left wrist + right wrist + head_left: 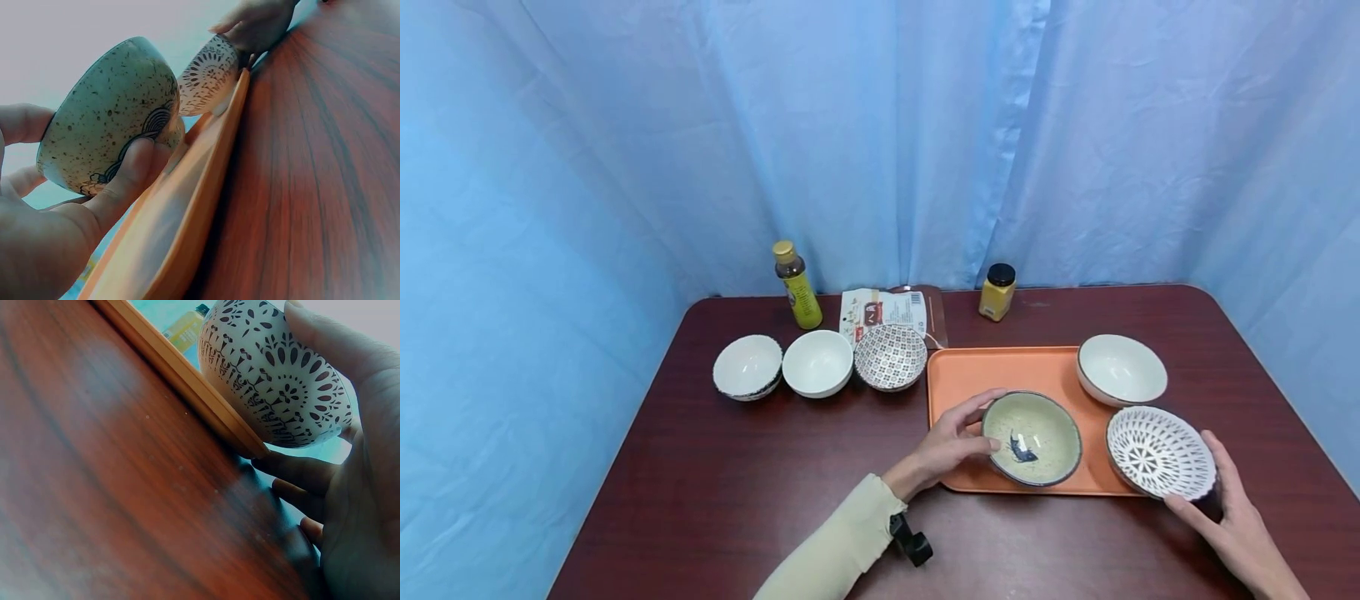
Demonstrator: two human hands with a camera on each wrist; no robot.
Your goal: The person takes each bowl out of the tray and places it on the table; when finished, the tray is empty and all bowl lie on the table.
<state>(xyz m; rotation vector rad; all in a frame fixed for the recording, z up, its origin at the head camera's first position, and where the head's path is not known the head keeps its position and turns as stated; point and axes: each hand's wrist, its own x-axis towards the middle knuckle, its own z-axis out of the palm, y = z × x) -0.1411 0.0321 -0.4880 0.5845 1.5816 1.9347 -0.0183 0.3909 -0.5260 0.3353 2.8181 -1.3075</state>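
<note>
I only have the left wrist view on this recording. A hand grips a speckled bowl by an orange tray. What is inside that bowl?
Observer: From the head view, the speckled bowl is green inside with a small dark blue figure painted on the bottom; no food shows.
Operator: Whose hand is that at the top of my picture?
Observer: The person's right hand, holding a white bowl with a black geometric pattern at the orange tray's right corner.
Operator: Anything else on the tray?
Observer: A plain white bowl rests on its far right corner.
Operator: And off the tray?
Observer: Three more bowls stand in a row to its left.
</note>
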